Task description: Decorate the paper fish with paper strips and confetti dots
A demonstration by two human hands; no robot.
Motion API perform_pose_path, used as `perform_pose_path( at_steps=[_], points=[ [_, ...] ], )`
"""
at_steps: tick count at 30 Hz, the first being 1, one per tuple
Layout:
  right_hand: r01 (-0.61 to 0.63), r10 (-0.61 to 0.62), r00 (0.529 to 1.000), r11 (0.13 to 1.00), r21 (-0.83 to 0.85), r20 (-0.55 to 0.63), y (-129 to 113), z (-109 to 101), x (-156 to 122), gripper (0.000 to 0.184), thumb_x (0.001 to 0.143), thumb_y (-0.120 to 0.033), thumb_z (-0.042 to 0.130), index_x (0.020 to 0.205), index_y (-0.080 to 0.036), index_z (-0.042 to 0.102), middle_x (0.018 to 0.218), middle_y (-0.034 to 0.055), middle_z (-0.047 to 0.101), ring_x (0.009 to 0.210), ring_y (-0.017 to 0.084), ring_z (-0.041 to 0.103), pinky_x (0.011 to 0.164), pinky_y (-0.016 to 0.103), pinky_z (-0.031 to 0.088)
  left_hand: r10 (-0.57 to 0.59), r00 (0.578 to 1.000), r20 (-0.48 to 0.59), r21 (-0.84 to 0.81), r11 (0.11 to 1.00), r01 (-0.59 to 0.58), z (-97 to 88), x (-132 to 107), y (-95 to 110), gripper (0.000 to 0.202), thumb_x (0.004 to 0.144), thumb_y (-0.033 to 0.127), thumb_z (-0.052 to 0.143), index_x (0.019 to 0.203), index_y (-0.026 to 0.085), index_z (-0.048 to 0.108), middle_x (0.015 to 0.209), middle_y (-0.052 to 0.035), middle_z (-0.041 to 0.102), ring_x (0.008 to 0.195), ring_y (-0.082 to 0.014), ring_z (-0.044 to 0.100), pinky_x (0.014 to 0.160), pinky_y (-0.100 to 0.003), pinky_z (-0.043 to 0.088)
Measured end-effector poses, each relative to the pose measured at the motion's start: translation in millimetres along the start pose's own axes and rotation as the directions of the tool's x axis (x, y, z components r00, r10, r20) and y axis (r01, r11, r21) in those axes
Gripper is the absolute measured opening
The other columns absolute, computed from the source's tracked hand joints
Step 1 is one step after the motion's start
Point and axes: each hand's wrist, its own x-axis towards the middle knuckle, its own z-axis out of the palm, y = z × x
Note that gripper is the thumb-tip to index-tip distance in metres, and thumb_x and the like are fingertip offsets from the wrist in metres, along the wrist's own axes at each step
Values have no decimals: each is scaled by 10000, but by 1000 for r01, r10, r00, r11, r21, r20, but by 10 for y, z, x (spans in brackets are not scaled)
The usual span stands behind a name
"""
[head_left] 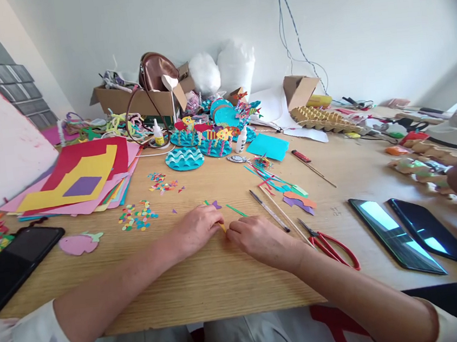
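My left hand (196, 230) and my right hand (260, 240) meet above the front middle of the table, both closed. Their fingertips pinch a small yellow paper piece (223, 227), mostly hidden by the fingers. Just beyond my left fingers lies a small purple paper scrap (216, 205), with a bit of green beside it. A thin green paper strip (236, 210) rests behind my right hand. To its right are a pen (269, 211), a thin wooden stick (286, 216) and red-handled scissors (334, 247).
Coloured paper sheets (77, 176) are stacked at left, near paper dots (138, 216) and a pink paper fish (81, 243). Blue paper decorations (184, 158) and a glue bottle (241, 139) stand behind. Phones (394, 235) lie at right; another phone (18, 264) lies at left.
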Motion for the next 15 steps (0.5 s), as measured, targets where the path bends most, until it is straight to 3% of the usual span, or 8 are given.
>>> perform_pose_path(
  at_steps=[7,11,15],
  points=[
    [-93,104,990,989,113,-92,21,113,31,175,851,-112,411,822,-127,583,775,49,600,671,129,541,565,246,331,88,996,-22,95,992,-86,-16,-4,-31,105,782,103,558,849,156,619,843,-29,614,850,-154,538,773,-266,430],
    [-236,253,967,926,296,-20,63,104,45,176,848,-137,437,794,-148,604,765,23,622,661,104,550,563,221,317,142,990,-20,256,958,-132,-13,12,17,92,817,141,517,803,151,607,842,-48,593,857,-178,520,774,-302,436],
    [-250,249,967,909,332,47,87,25,52,138,826,-152,483,787,-156,616,782,22,634,688,109,566,570,215,314,203,979,2,368,910,-189,42,47,0,150,838,161,487,732,146,592,858,-65,590,924,-200,500,798,-315,431]
  ],
)
